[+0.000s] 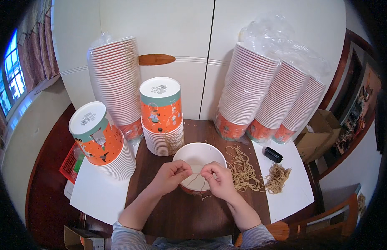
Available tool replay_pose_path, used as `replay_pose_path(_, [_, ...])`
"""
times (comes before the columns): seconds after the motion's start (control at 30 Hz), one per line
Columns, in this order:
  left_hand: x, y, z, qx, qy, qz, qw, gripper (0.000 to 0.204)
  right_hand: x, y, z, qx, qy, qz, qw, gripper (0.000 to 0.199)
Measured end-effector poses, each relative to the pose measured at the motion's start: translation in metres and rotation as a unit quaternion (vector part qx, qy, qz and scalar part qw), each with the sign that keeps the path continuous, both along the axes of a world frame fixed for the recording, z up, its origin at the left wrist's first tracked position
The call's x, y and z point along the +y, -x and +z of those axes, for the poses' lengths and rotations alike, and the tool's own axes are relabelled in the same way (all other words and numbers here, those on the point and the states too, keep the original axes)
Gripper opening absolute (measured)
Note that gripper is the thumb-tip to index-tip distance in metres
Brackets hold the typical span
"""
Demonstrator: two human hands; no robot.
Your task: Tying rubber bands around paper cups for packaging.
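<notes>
My left hand [173, 174] and my right hand [219, 180] are close together over an open paper bucket [197, 151] with a white inside. Each hand pinches a thin piece of tan twine [196, 175] between thumb and fingertips. The twine runs across the short gap between the hands, and a loose end hangs below the right hand. Beneath the hands the bucket stands upright on the dark middle of the table, its front wall partly hidden. A loose tangle of tan twine [245, 170] lies just right of the bucket, with a smaller twine bundle [278, 178] farther right.
Upside-down nested orange buckets stand in a left stack [99, 143] and a middle stack [161, 116], which has twine strands on its side. Plastic-wrapped bucket stacks rise at the back left [114, 79] and back right [250, 89]. A small black oblong object [273, 154] lies near the twine.
</notes>
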State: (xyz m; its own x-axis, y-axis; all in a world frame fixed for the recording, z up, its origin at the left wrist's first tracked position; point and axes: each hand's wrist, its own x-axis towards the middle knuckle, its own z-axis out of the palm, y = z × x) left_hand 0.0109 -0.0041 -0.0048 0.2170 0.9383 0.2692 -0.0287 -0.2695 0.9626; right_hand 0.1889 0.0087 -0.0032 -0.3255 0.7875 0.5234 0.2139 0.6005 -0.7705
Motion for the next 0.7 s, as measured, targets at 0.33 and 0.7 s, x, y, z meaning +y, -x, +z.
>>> replay_pose_path(0.33, [-0.004, -0.003, 0.011, 0.165, -0.128, 0.062, 0.976, 0.013, 0.000, -0.001, -0.001, 0.024, 0.004, 0.008, 1.000, 0.004])
replay_pose_path(0.7, [-0.005, -0.001, 0.006, 0.156, -0.130, 0.054, 0.978, 0.011, 0.002, 0.002, 0.002, 0.024, -0.016, 0.031, 0.999, 0.004])
